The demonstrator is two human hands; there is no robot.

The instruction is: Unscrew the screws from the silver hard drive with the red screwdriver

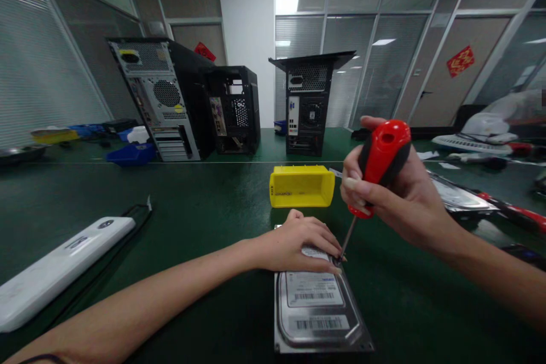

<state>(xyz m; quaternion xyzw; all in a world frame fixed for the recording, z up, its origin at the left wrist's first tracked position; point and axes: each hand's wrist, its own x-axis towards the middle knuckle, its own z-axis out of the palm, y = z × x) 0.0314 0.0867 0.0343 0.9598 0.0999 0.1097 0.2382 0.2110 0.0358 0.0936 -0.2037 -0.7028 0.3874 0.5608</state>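
A silver hard drive with barcode labels lies flat on the green table in front of me. My left hand presses flat on its far end, fingers spread, holding it down. My right hand grips a screwdriver with a red and black handle, held nearly upright. Its thin shaft runs down to the drive's far right corner, right beside my left fingertips.
A yellow bin stands just behind the drive. Three computer towers stand further back. A white device lies at the left. Another drive and red-handled tools lie at the right, where another person sits.
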